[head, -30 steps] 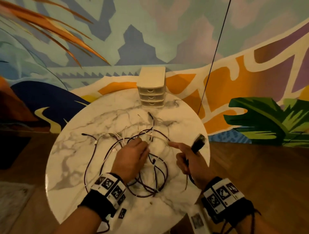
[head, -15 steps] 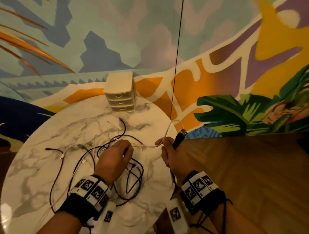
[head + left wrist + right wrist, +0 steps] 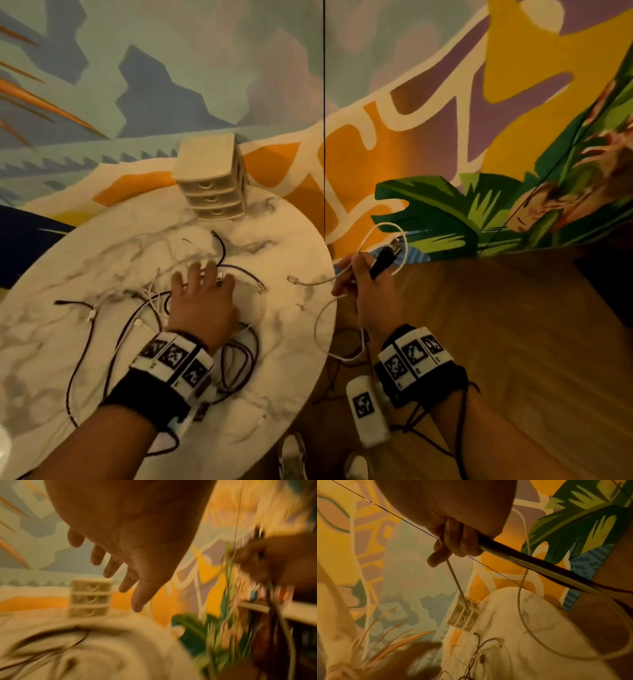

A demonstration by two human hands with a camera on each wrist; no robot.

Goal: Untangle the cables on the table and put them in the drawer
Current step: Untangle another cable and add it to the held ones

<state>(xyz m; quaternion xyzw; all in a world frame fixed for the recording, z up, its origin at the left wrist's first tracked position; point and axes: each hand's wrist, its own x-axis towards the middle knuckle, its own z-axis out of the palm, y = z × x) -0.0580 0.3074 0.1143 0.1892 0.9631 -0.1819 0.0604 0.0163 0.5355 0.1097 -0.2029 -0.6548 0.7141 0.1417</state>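
A tangle of black and white cables [image 3: 144,308] lies on the round marble table [image 3: 291,342]. My left hand [image 3: 202,294] hovers over or rests on the tangle with fingers spread and straight; the blurred left wrist view shows those fingers [image 3: 111,569] holding nothing. My right hand [image 3: 361,277] is just past the table's right edge. It grips a black cable with a USB plug [image 3: 387,255] together with a white cable [image 3: 385,229] that loops above and below the fist; its free end [image 3: 293,278] points over the table. In the right wrist view the fingers [image 3: 453,545] curl round both cables.
A small beige three-drawer unit [image 3: 210,186], all drawers closed, stands at the table's far edge against the painted wall. A thin dark line [image 3: 324,120] hangs down in front of the wall. Wooden floor [image 3: 496,342] lies to the right, and shoes [image 3: 291,455] show below the table edge.
My right hand has drawn the white cable out of the tangle to the right, past the table edge. My left hand has uncurled and now spreads its fingers over the tangle.
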